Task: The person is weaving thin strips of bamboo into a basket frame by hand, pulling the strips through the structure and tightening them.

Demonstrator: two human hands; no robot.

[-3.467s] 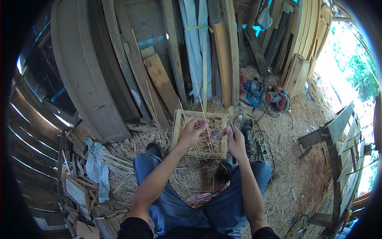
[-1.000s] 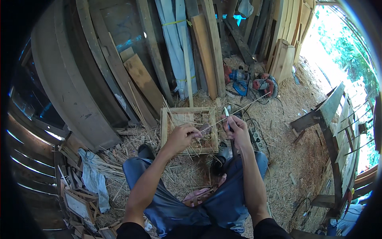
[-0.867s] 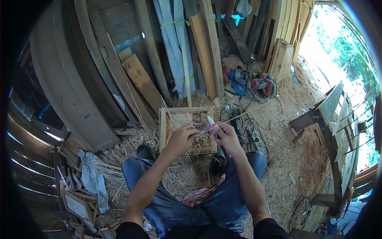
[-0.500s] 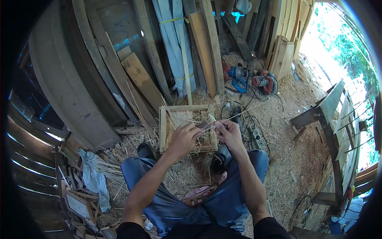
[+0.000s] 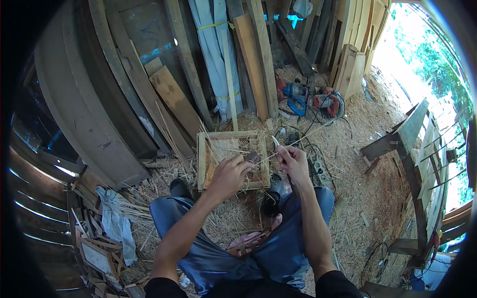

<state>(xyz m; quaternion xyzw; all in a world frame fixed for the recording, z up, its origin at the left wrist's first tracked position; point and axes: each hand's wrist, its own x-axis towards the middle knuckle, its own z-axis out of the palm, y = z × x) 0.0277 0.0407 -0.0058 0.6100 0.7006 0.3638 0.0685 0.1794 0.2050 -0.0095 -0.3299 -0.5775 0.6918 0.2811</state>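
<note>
The left hand [image 5: 229, 174] is closed, thumb against fingers, pinching the near end of a thin pale strip [image 5: 303, 137], with a small brown piece [image 5: 254, 157] at its fingertips. The right hand [image 5: 294, 165] is curled around a knife [image 5: 276, 142], blade pointing up. Half a second ago the right hand was closer to the left; now the gap is wider. Beyond the left hand's grip, the strip slants past the right hand, over the wooden frame [image 5: 233, 134].
</note>
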